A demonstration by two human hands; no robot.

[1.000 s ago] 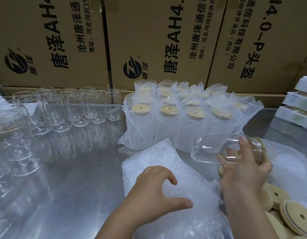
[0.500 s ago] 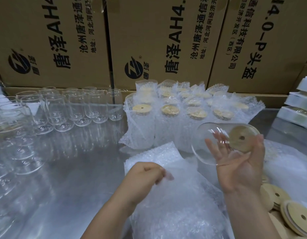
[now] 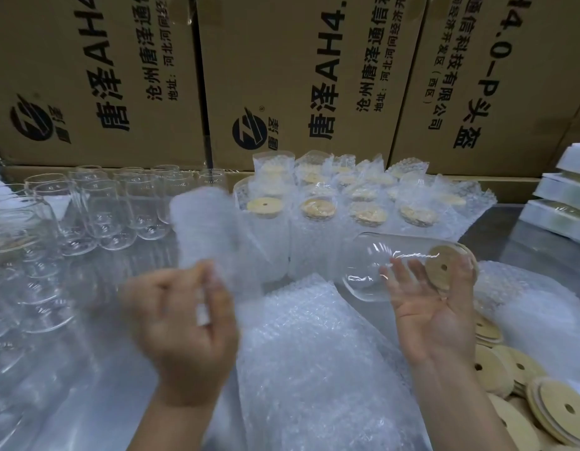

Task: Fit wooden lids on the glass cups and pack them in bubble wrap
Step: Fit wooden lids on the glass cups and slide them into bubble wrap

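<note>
Along the desk's left edge and its back-left corner the empty glass cups stand upright and lidless, packed close on the steel desk. Your left hand is raised over the near-left part of the desk. It is blurred, but its fingers are curled and pinch the lower end of a bubble-wrap bag, which stands up from the hand, clear of the desk.

Cardboard boxes form a wall behind the back edge. In front of them, at the middle of the back edge, are the wrapped cups, lids on, each upright in its own bubble sleeve. Nearer you, at the middle of the near edge, lies a flat pile of bubble wrap.

Your right hand is palm up, well apart from the left, above the right side of that pile. It cradles the glass cup, which lies on its side with its base pointing left, your fingers showing through the glass. The wooden lid sits on its mouth (your thumb is at the lid's rim).

Loose lids are heaped at the near-right corner. White packs are stacked at the right edge.
</note>
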